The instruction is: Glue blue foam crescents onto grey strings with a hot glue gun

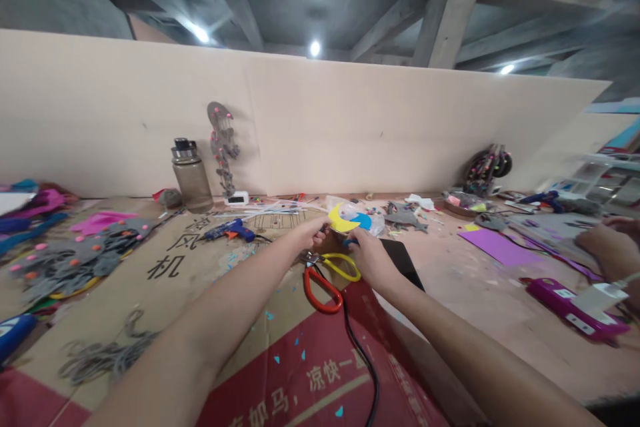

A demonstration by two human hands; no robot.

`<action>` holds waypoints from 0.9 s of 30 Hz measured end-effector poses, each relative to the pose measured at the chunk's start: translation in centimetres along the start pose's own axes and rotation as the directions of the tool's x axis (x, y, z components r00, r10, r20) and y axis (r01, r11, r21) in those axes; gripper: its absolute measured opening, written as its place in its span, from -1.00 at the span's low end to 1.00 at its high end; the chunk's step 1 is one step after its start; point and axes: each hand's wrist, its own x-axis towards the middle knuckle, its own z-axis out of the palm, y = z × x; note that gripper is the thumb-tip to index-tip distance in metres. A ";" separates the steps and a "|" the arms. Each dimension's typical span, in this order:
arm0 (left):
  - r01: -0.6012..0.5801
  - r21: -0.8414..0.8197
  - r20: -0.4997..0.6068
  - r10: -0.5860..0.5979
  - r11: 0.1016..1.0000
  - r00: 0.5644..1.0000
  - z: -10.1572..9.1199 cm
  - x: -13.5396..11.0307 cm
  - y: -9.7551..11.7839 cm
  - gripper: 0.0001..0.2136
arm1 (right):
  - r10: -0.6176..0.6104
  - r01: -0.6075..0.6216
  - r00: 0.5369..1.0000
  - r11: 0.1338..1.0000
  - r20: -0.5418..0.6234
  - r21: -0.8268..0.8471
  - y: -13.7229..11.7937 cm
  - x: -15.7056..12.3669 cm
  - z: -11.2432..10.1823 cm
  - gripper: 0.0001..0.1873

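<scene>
My left hand is closed, its fingertips at the lower left of a yellow crescent moon cut-out. What those fingers grip is too small to make out. Just to the right, my right hand is closed too, with a dark bluish bit at its fingertips that I cannot name. A blue cut-out shows behind the moon, and clear plastic lies around both. Below my hands, scissors with one red and one yellow handle rest on the cardboard, blades partly hidden near my left hand.
A blue glue gun lies left of my hands, near a water bottle. A black cable runs down the printed cardboard. At right are a purple sheet, a magenta power strip and another person's hand.
</scene>
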 end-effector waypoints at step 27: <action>-0.308 -0.160 -0.285 0.255 0.938 0.924 -6.6 -20.5 -8.1 -0.84 | -0.205 0.198 0.967 0.979 0.153 0.057 -15.1 -6.3 0.0 -0.90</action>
